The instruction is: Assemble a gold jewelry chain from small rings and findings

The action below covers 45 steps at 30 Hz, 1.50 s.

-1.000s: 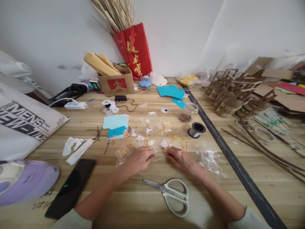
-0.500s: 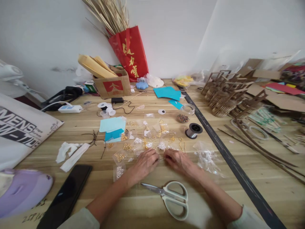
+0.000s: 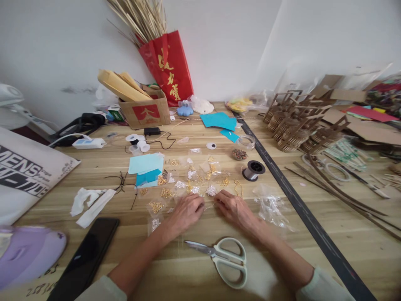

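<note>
My left hand (image 3: 189,209) rests low over the wooden table, fingers curled together, beside small bags of silver and gold findings. Across a narrow gap, my right hand (image 3: 233,208) has its fingers pinched. A thin, fine chain or strand (image 3: 209,206) spans the gap between the fingertips; its ends are hidden. Just beyond the fingers is a heap of silver pieces (image 3: 211,190), with gold pieces (image 3: 166,192) further left. Scissors (image 3: 221,256) with pale handles lie slightly open, nearer to me than both hands. A gold chain (image 3: 238,188) lies beyond my right hand.
A wire spool (image 3: 254,170) and clear plastic bags (image 3: 271,205) lie to the right, before a dark strip (image 3: 291,192). A black phone (image 3: 84,257) is at the left. Blue paper (image 3: 147,167), a cardboard box (image 3: 145,112) and woven baskets (image 3: 291,129) stand or lie farther back.
My hands have moved slightly apart, and more of the thin strand shows between them. The whole view has shifted a little.
</note>
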{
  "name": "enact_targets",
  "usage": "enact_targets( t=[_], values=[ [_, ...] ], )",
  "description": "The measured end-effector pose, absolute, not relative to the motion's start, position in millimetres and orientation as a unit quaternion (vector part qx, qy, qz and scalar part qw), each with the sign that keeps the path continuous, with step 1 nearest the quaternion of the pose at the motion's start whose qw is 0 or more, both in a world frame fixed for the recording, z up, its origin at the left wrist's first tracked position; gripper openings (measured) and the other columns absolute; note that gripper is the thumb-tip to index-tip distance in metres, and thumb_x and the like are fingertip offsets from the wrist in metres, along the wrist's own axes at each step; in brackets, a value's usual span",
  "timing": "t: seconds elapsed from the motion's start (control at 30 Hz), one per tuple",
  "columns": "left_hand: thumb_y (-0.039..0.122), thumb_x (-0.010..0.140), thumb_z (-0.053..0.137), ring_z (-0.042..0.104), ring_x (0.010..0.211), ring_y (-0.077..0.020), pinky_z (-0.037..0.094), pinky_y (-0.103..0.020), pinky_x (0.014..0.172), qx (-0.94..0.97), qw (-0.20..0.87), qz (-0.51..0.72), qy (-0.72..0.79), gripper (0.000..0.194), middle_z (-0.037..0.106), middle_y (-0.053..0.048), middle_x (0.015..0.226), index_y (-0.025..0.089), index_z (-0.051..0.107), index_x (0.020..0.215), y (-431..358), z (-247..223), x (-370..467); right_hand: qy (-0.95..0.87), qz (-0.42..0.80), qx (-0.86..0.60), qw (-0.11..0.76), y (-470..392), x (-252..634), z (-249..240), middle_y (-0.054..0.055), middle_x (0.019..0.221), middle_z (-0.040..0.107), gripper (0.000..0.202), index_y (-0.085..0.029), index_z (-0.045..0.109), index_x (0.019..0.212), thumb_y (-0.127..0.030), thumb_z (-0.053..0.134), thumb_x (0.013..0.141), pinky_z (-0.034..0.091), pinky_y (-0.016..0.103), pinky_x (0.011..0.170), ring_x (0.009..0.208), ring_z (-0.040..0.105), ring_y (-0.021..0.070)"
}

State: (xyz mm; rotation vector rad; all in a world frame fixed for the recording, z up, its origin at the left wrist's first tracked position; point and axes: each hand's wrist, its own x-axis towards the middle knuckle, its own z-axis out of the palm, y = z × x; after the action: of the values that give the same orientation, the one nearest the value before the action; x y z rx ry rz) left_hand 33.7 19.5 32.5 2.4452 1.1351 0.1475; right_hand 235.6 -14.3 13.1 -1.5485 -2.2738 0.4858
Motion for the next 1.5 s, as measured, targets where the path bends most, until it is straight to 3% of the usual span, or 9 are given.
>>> enact_targets(
  t=[0.17, 0.37, 0.57, 0.87, 1.07, 1.23, 1.4, 1.5],
  values=[
    [0.02, 0.09, 0.047, 0.058, 0.081, -0.0191, 0.041, -0.03, 0.075, 0.865, 0.212, 0.083, 0.447, 0.021, 0.067, -0.005, 0.082, 0.018, 0.064, 0.079, 28.4, 51.6, 18.7, -0.823, 0.162, -0.532, 0.121, -17.4, 246.7, 34.9, 0.002, 0.082, 0.06, 0.013, -0.019, 0.057, 0.086, -0.017, 0.047, 0.093, 0.029, 0.024, 0.056, 0.064, 0.056, 0.0124],
    [0.019, 0.088, 0.043, 0.057, 0.075, -0.0201, 0.039, -0.031, 0.071, 0.878, 0.195, -0.016, 0.438, 0.025, 0.065, -0.005, 0.078, 0.016, 0.062, 0.072, 16.5, 63.1, -8.7, -0.849, 0.144, -0.507, 0.027, -25.0, 259.5, 48.5, 0.002, 0.077, 0.061, 0.018, -0.017, 0.056, 0.075, -0.011, 0.049, 0.091, 0.026, 0.026, 0.055, 0.065, 0.056, 0.0135],
    [0.027, 0.09, 0.041, 0.057, 0.083, -0.0212, 0.041, -0.032, 0.077, 0.848, 0.246, -0.04, 0.467, 0.026, 0.064, -0.007, 0.086, 0.017, 0.06, 0.076, -14.9, 60.6, -33.0, -0.873, 0.118, -0.471, 0.049, -34.7, 264.2, 23.4, 0.004, 0.085, 0.059, 0.016, -0.018, 0.056, 0.081, -0.011, 0.047, 0.092, 0.034, 0.027, 0.064, 0.073, 0.055, 0.0155],
    [0.02, 0.086, 0.042, 0.057, 0.088, -0.0221, 0.042, -0.032, 0.079, 0.815, 0.271, -0.051, 0.51, 0.019, 0.063, -0.006, 0.088, 0.018, 0.057, 0.075, -34.4, 58.5, -39.2, -0.893, 0.03, -0.444, 0.059, -49.0, 261.1, 6.2, 0.01, 0.103, 0.059, 0.023, -0.017, 0.052, 0.1, -0.001, 0.041, 0.088, 0.043, 0.038, 0.082, 0.093, 0.055, 0.0233],
    [0.016, 0.086, 0.041, 0.058, 0.087, -0.0228, 0.042, -0.033, 0.079, 0.809, 0.268, -0.058, 0.519, 0.019, 0.063, -0.007, 0.089, 0.017, 0.057, 0.076, -35.6, 51.8, -40.1, -0.885, 0.042, -0.46, 0.065, -57.0, 267.4, 12.0, 0.006, 0.101, 0.06, 0.026, -0.021, 0.053, 0.1, -0.002, 0.038, 0.09, 0.044, 0.036, 0.079, 0.093, 0.056, 0.0213],
    [0.016, 0.088, 0.04, 0.058, 0.086, -0.0219, 0.042, -0.033, 0.079, 0.822, 0.27, -0.047, 0.499, 0.02, 0.062, -0.007, 0.088, 0.016, 0.057, 0.078, -37.8, 46.2, -44.0, -0.88, 0.078, -0.469, 0.013, -72.3, 259.5, 42.0, 0.004, 0.085, 0.06, 0.017, -0.02, 0.053, 0.083, -0.007, 0.045, 0.089, 0.04, 0.03, 0.061, 0.072, 0.057, 0.0177],
    [0.017, 0.088, 0.039, 0.058, 0.083, -0.0207, 0.042, -0.032, 0.076, 0.832, 0.24, -0.048, 0.498, 0.021, 0.062, -0.006, 0.086, 0.017, 0.056, 0.077, -40.0, 40.0, -46.0, -0.894, 0.112, -0.433, 0.019, -98.4, 236.6, 63.4, 0.003, 0.085, 0.06, 0.003, -0.022, 0.054, 0.089, -0.022, 0.057, 0.089, 0.038, 0.029, 0.06, 0.072, 0.059, 0.0178],
    [0.015, 0.088, 0.038, 0.058, 0.081, -0.0196, 0.042, -0.031, 0.075, 0.833, 0.226, -0.047, 0.502, 0.022, 0.062, -0.004, 0.083, 0.017, 0.055, 0.075, -41.3, 38.2, -45.7, -0.899, 0.096, -0.427, 0.002, -109.1, 225.6, 65.3, 0.003, 0.085, 0.061, 0.011, -0.021, 0.052, 0.093, -0.022, 0.06, 0.086, 0.038, 0.029, 0.059, 0.073, 0.059, 0.0192]
  ],
)
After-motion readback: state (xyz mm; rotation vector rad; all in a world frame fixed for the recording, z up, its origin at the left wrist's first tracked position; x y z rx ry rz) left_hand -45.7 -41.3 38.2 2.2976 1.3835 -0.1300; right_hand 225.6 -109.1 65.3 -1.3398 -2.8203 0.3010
